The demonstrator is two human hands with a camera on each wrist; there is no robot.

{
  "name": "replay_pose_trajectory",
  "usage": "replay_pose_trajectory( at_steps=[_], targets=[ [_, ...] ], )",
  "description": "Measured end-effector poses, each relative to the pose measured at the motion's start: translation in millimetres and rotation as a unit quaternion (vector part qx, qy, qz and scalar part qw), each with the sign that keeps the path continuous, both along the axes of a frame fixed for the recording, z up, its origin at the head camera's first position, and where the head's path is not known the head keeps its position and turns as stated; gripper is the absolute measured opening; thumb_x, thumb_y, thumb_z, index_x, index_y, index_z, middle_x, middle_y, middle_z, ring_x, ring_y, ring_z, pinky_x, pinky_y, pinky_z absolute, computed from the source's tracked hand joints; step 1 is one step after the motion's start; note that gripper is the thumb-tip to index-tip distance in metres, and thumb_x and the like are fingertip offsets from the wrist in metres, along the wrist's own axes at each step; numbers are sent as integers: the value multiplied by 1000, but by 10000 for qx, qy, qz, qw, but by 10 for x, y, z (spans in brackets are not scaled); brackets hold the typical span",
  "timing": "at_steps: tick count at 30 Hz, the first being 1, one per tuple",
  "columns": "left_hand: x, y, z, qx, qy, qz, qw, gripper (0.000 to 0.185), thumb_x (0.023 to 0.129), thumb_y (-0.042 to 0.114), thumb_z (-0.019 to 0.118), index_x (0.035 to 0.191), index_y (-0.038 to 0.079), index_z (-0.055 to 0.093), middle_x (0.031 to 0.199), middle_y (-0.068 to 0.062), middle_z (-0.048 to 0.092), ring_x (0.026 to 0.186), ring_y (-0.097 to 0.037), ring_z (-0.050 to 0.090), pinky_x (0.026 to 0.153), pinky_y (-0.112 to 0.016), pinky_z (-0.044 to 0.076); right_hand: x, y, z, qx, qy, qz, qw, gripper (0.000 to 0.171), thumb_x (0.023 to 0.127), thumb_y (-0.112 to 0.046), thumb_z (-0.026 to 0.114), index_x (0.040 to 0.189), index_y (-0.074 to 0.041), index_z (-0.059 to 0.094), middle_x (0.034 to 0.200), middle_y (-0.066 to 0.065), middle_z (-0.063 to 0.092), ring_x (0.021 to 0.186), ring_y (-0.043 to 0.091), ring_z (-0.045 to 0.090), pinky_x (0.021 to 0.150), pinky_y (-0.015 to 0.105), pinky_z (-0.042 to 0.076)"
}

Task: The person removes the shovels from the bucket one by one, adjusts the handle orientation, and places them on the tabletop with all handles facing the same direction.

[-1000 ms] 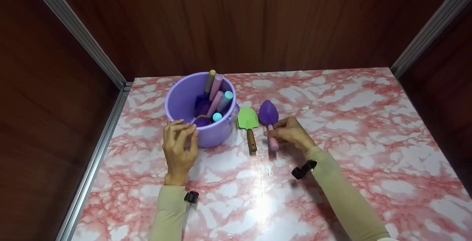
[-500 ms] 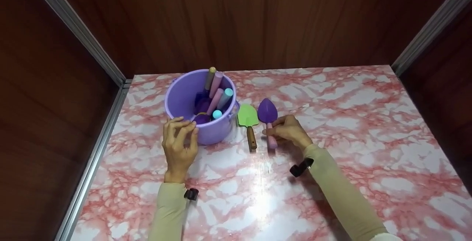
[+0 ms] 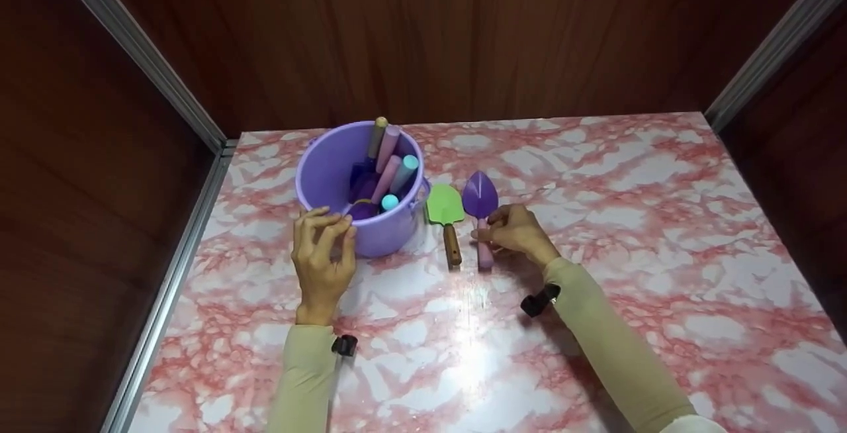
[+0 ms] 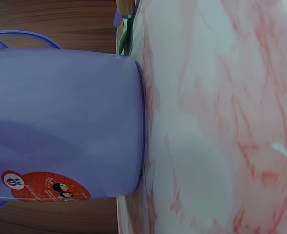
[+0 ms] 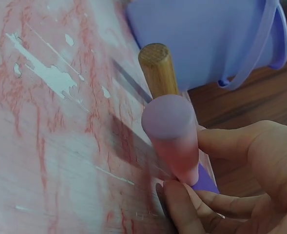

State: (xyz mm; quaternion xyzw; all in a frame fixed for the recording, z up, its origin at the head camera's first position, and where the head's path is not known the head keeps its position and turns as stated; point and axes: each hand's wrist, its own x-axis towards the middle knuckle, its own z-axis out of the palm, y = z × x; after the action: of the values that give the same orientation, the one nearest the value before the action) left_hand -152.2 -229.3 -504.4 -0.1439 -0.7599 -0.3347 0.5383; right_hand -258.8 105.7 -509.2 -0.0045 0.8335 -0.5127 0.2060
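Observation:
A purple bucket [image 3: 387, 238] stands toward the back left, with several tools inside showing pink, turquoise and wooden handles. My left hand [image 3: 321, 267] holds the bucket's near rim, fingers over the edge and thumb on the outer side. To the right of the bucket lies a green trowel [image 3: 445, 204] with a wooden handle, blade toward the back. Beside it is a purple trowel [image 3: 480, 194]; my right hand [image 3: 519, 234] pinches its pink handle [image 5: 175, 141] between thumb and fingers. The right wrist view shows the wooden handle [image 5: 158, 70] just beyond the pink one.
The table [image 3: 628, 234] has a red and white marbled top. Dark wooden panels [image 3: 463, 36] enclose it at the back and both sides, with metal strips [image 3: 159, 314] along the corners. A red sticker [image 4: 50, 186] marks the bucket's side.
The purple trowel has turned slightly in my right hand, its handle end shifting left so it lies straighter. My left hand stays at the bucket rim. The whole view has shifted a little.

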Motion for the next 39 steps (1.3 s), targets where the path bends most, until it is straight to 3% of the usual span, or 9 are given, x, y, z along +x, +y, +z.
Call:
replay_pose_trajectory(
  at_steps=[10,21,25,33,39],
  targets=[
    [1,8,1,-3,-11,0,10000,13,99,17,77,101,5,81,103,-16,70,114,-40,65,121,-61,43,-29,17,40,83,118,4,9999,44,90,-17,83,122,6,64,94,8,66,74,19,71,66,34,67],
    [-6,6,18,-28,-80,2,10000,8,94,9,79,101,6,81,104,-16,70,116,-40,65,113,-55,50,-146,1,281,875,1222,387,9879,41,93,-22,81,120,7,70,90,10,71,71,16,68,61,24,55],
    [4,-2,12,-22,-20,18,10000,8,96,11,78,101,5,81,103,-17,70,115,-41,65,113,-54,51,-178,-51,417,1103,1410,497,9826,41,94,-23,79,122,6,70,99,15,71,83,20,65,68,26,52],
    [-2,-14,17,-22,20,29,10000,13,100,17,76,101,5,81,104,-17,70,114,-41,65,112,-57,51,-312,-298,848,1139,2000,930,9687,37,97,-13,70,129,7,68,117,25,72,108,37,69,93,48,60],
    [-5,3,10,-31,28,25,10000,15,101,20,74,102,5,81,104,-17,70,114,-41,65,112,-58,50,-402,-525,1197,1359,2321,1160,9561,33,101,-11,62,130,5,67,120,23,72,107,36,69,93,50,60]
  ],
)
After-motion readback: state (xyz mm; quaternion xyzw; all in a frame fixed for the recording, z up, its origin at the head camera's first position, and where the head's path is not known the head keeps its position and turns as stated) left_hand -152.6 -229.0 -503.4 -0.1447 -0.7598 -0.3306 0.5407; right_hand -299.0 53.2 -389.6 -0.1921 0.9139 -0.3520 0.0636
